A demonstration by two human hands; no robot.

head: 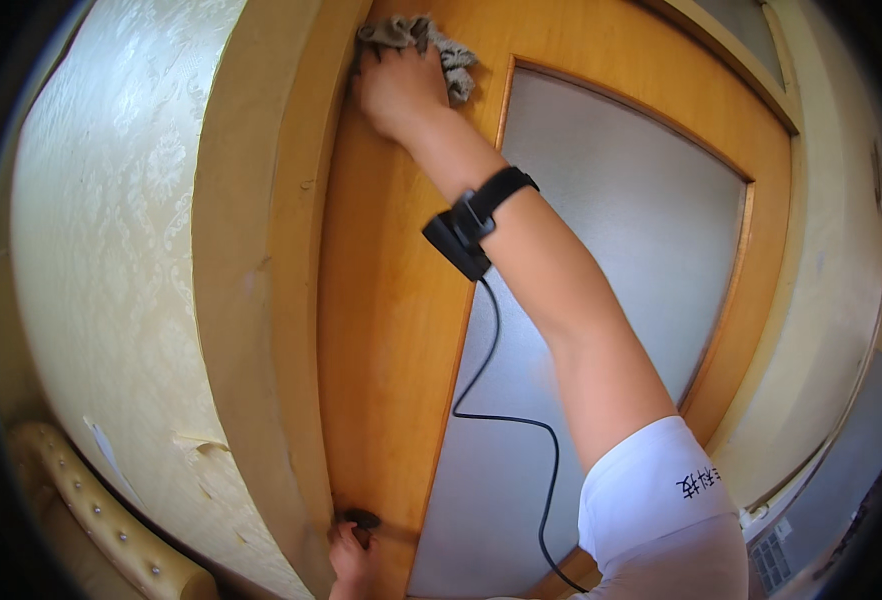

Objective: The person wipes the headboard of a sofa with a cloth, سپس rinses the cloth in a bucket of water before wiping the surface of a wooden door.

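My right hand (402,88) is stretched up to the top left corner of a wooden door (388,285). Under its fingers is a bunched grey cloth (456,64), pressed against the door's surface. Low on the same door, my left hand (349,559) has its fingers around a dark door knob (360,517). A black strap with a small device (460,236) circles my right forearm, and a black cable (497,416) hangs from it in front of the door's frosted glass panel (606,202).
A pale door frame (291,300) borders the door on the left. Beyond it, patterned wallpaper (118,247) is torn near the bottom. A tufted, studded upholstered seat (96,517) stands at lower left. A cream wall (835,262) runs along the right.
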